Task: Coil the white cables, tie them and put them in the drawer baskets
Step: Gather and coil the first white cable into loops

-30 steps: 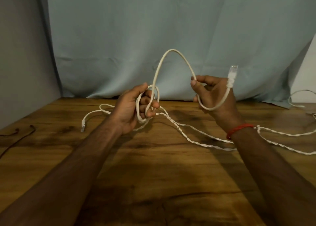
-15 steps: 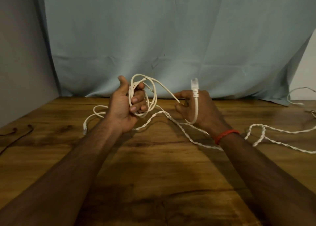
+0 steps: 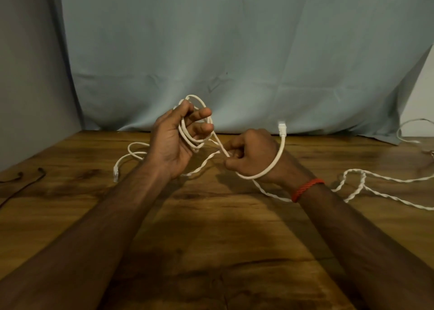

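Over the wooden worktop (image 3: pixel 211 239), near its far edge, a white cable (image 3: pixel 279 155) is held up off the wood. The left hand (image 3: pixel 171 143) curls its fingers through a few loops, the right hand (image 3: pixel 252 156) pinches the strand just beside them, and the plug (image 3: pixel 281 128) sticks up behind that hand.

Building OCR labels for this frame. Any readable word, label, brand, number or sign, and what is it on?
None readable.
No print shows on the white cable, its connector, the red wrist thread, the wooden table or the backdrop cloth.
Any marking on the cable jacket would be too small to read here.
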A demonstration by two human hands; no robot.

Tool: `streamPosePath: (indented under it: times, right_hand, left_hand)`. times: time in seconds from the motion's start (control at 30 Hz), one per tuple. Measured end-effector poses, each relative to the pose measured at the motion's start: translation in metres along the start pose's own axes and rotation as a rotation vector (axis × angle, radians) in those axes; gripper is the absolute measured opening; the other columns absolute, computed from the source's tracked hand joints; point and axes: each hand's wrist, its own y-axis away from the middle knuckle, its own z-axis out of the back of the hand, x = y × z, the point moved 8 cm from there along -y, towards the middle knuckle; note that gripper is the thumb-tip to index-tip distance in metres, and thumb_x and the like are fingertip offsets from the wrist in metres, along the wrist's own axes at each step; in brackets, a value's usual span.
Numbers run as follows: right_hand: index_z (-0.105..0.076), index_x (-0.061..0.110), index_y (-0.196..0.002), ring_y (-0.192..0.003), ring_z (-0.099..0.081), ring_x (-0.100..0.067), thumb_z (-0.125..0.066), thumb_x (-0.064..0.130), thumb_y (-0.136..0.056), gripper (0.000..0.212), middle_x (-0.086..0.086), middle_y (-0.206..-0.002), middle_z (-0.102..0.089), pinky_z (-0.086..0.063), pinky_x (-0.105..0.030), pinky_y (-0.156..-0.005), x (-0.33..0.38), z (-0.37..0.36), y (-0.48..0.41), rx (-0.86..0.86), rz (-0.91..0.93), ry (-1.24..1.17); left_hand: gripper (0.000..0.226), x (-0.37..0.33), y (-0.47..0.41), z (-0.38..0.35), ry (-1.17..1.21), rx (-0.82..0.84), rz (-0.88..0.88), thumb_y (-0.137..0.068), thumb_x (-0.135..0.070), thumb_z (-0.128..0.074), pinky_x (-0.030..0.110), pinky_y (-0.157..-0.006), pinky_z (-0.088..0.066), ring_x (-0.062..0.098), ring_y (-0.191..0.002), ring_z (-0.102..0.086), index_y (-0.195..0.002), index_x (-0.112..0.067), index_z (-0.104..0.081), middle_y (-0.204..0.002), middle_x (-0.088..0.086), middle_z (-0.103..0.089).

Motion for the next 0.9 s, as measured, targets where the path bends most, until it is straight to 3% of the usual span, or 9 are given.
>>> streamPosePath:
  times: [0.1,0.23,0.33,0.43,0.53,0.63,0.77,0.9]
  right_hand:
    - [-0.078,0.006,-0.083,-0.058,-0.062,-0.016,-0.076,0.027,-0.079,0.022,-0.007,-0.064,-0.069,-0.052,-0.034,-0.059,0.008,-0.005,0.001,0.054,-0.002,-0.053]
    - [-0.079,0.001,-0.082,-0.043,-0.051,-0.002,-0.074,0.014,-0.08,0.014,0.002,-0.054,-0.064,-0.04,-0.015,-0.045,0.011,-0.006,0.009,0.146,-0.104,-0.347]
    - [-0.075,-0.01,-0.087,-0.041,-0.052,-0.007,-0.068,0.006,-0.087,0.017,-0.006,-0.06,-0.068,-0.039,-0.018,-0.039,0.007,-0.008,0.014,0.158,-0.235,-0.718]
    - [-0.073,-0.011,-0.093,-0.044,-0.054,-0.009,-0.068,0.01,-0.091,0.022,-0.009,-0.064,-0.069,-0.039,-0.018,-0.039,0.009,-0.013,0.016,0.227,-0.305,-0.894]
    - [-0.074,-0.004,-0.09,-0.045,-0.055,-0.01,-0.064,0.014,-0.095,0.021,-0.01,-0.064,-0.068,-0.04,-0.017,-0.04,0.012,-0.012,0.015,0.241,-0.279,-1.014]
    - [-0.077,0.004,-0.1,-0.059,-0.061,-0.012,-0.064,0.018,-0.094,0.02,-0.01,-0.077,-0.072,-0.044,-0.018,-0.05,0.016,-0.002,0.018,0.315,-0.151,-1.018]
    - [-0.075,0.013,-0.114,-0.077,-0.063,-0.012,-0.064,0.029,-0.088,0.032,-0.008,-0.098,-0.074,-0.047,-0.021,-0.066,0.014,0.016,0.022,0.384,-0.023,-1.148]
    - [-0.075,0.011,-0.111,-0.079,-0.066,-0.015,-0.047,0.049,-0.09,0.051,-0.009,-0.098,-0.074,-0.052,-0.024,-0.07,0.007,0.007,0.017,0.401,-0.1,-1.341]
  left_hand:
    - [0.023,-0.002,0.008,-0.013,-0.28,0.038,-0.127,-0.104,-0.027,-0.044,0.029,-0.056,-0.054,0.016,-0.054,-0.067,-0.096,-0.007,-0.054,-0.079,0.008,-0.074]
    - [0.021,0.006,0.02,-0.033,-0.562,0.127,-0.25,-0.104,-0.026,-0.046,0.027,-0.06,-0.052,0.015,-0.064,-0.063,-0.107,-0.005,-0.048,-0.077,0.004,-0.07]
    - [0.022,0.001,0.022,-0.036,-0.725,0.164,-0.33,-0.099,-0.033,-0.048,0.038,-0.067,-0.053,0.02,-0.074,-0.064,-0.103,-0.012,-0.052,-0.083,0.001,-0.069]
    - [0.017,-0.005,0.028,-0.039,-0.88,0.203,-0.418,-0.101,-0.039,-0.049,0.05,-0.073,-0.054,0.029,-0.079,-0.067,-0.098,-0.024,-0.056,-0.089,0.004,-0.069]
    - [0.033,-0.014,0.032,-0.038,-1.06,0.148,-0.576,-0.101,-0.039,-0.048,0.049,-0.064,-0.05,0.03,-0.068,-0.061,-0.095,-0.007,-0.053,-0.077,0.011,-0.063]
    - [0.038,-0.021,0.031,-0.03,-0.986,0.037,-0.552,-0.098,-0.039,-0.051,0.037,-0.054,-0.041,0.02,-0.055,-0.048,-0.088,-0.003,-0.049,-0.063,0.006,-0.051]
    - [0.031,-0.023,0.022,-0.017,-0.761,-0.116,-0.368,-0.102,-0.023,-0.052,0.021,-0.041,-0.031,0.008,-0.042,-0.038,-0.075,-0.009,-0.051,-0.049,-0.003,-0.043]
    - [0.033,-0.005,0.019,-0.023,-0.606,0.003,-0.176,-0.102,-0.015,-0.046,0.019,-0.037,-0.019,0.009,-0.033,-0.03,-0.07,-0.007,-0.052,-0.042,0.0,-0.039]
